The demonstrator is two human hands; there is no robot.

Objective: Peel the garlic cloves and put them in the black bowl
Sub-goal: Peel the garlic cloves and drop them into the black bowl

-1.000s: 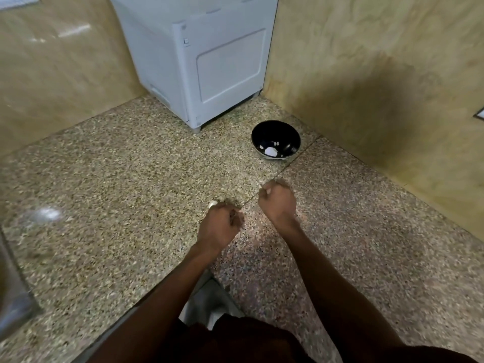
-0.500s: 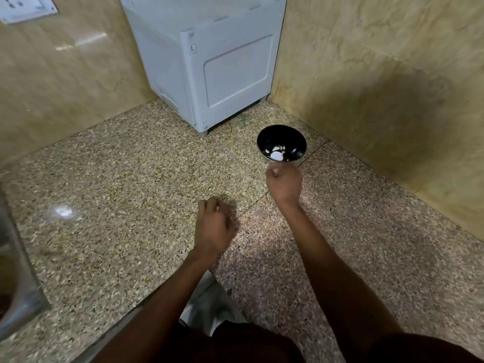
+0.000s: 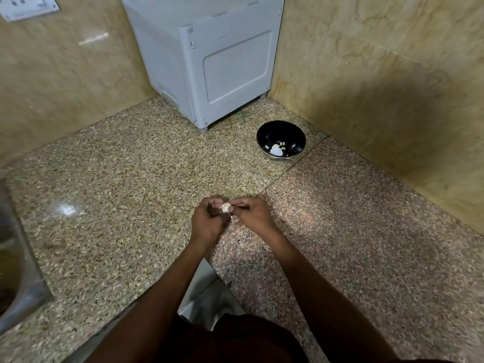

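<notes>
Both hands hold one clove point(image 3: 225, 207) between them, low over the table point(image 3: 117, 205): the left hand point(image 3: 207, 222) pinches it with curled fingers, the right hand point(image 3: 250, 214) nips at its near edge, apparently on the skin. Peeling is judged to be under way. Good practice: the left keeps the clove steady while the right lifts the skin from one end and draws it off in strips, not crushing the flesh. The bowl point(image 3: 281, 138) stands well apart, ahead and to the right, near the wall, with pale pieces already inside. Loose skin should fall on the table, not in the bowl. Whether more cloves remain cannot be told.
</notes>
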